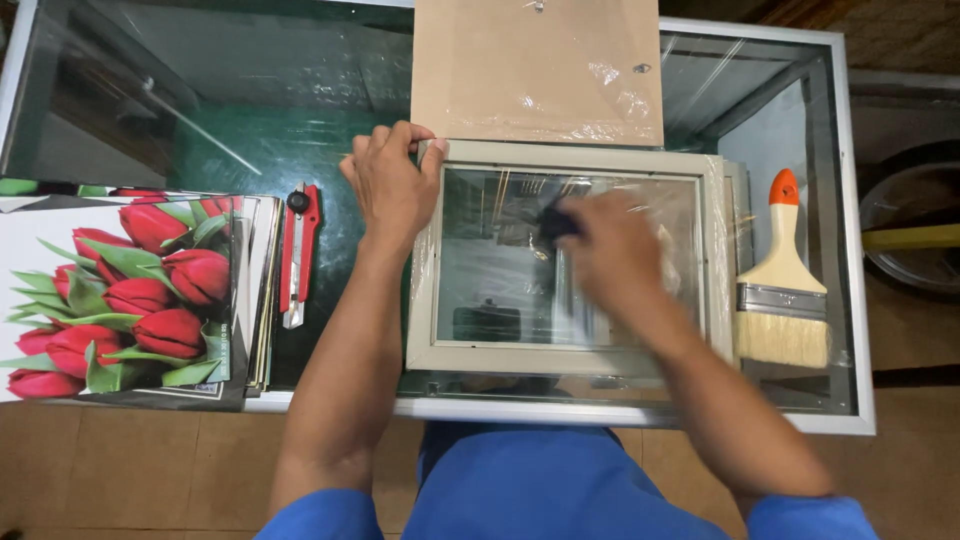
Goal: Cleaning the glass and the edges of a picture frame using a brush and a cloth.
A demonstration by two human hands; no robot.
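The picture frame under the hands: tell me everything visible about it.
The frame is rectangular, pale grey-beige, looks like painted wood or plastic, with a clear glass pane. It lies flat on the glass table, with loose clear film at its edges. The left hand grips its top left corner. The right hand, blurred, presses a small dark thing on the pane. A brown board lies just beyond it.

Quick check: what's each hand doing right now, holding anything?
Left hand: gripping the top-left corner of the picture frame.
Right hand: motion-blurred, closed on a small dark object over the glass.
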